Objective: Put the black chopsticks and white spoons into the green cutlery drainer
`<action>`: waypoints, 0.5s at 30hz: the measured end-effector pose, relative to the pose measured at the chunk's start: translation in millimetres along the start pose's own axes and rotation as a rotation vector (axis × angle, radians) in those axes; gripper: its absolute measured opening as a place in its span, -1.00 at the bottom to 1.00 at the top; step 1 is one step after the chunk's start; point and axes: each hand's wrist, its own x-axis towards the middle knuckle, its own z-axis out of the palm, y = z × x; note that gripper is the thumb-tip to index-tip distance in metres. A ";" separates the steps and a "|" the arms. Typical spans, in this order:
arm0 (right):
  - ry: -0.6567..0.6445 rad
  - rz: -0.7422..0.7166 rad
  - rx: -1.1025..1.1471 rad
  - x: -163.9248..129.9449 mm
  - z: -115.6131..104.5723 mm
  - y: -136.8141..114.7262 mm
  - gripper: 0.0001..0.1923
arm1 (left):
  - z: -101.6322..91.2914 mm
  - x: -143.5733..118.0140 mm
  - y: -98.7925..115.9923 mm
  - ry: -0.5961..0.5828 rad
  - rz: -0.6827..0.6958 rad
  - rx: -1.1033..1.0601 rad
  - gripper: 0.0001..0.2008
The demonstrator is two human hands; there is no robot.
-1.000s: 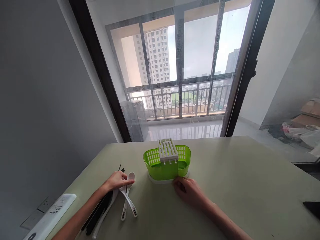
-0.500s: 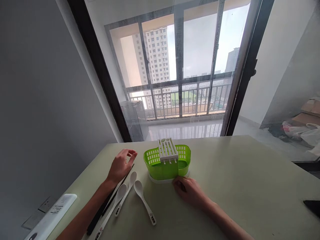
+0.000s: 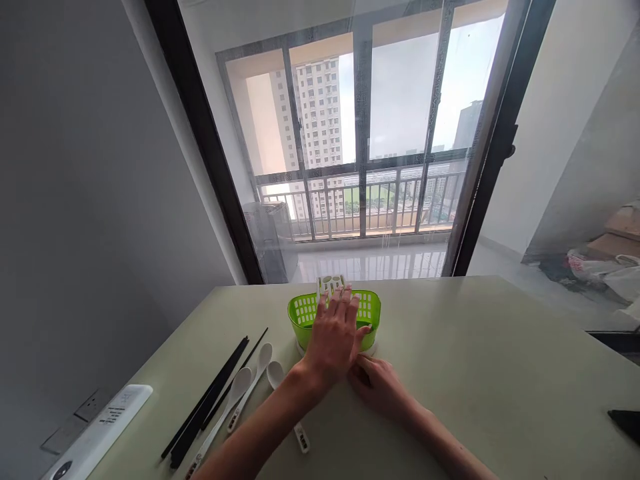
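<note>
A green plastic cutlery basket [image 3: 300, 313] with slotted sides and a white base stands on the table. A white slotted rack [image 3: 326, 283] sits across its top, mostly covered by my left hand [image 3: 334, 337]. That hand lies flat over the front of the basket, fingers stretched out toward the rack and thumb out to the right. My right hand [image 3: 376, 381] is closed at the lower front edge of the basket, its fingertips partly hidden. White spoons [image 3: 241, 383] and black chopsticks [image 3: 210, 403] lie to the left; my left forearm crosses one spoon [image 3: 301, 437].
A white power strip [image 3: 107, 423] lies along the table's left edge, by the grey wall. Behind the far edge of the table [image 3: 465, 347] is a glass door onto a balcony. A dark object [image 3: 625, 423] shows at the right edge.
My left hand has moved right, from beside the chopsticks to over the basket and its rack. My right hand has stayed at the basket's base.
</note>
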 end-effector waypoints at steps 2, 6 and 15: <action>-0.006 0.000 0.013 -0.3 -2.3 -2.5 -0.84 | 8.7 2.7 -21.4 0.018 0.010 0.033 -0.51; -0.043 0.028 0.055 0.2 -8.3 -7.5 -0.76 | 11.4 5.4 -79.4 0.042 -0.061 0.063 -0.52; -0.088 0.070 0.097 1.8 -11.6 -9.3 -0.74 | -4.9 -31.2 -195.5 0.037 -0.281 0.021 -0.52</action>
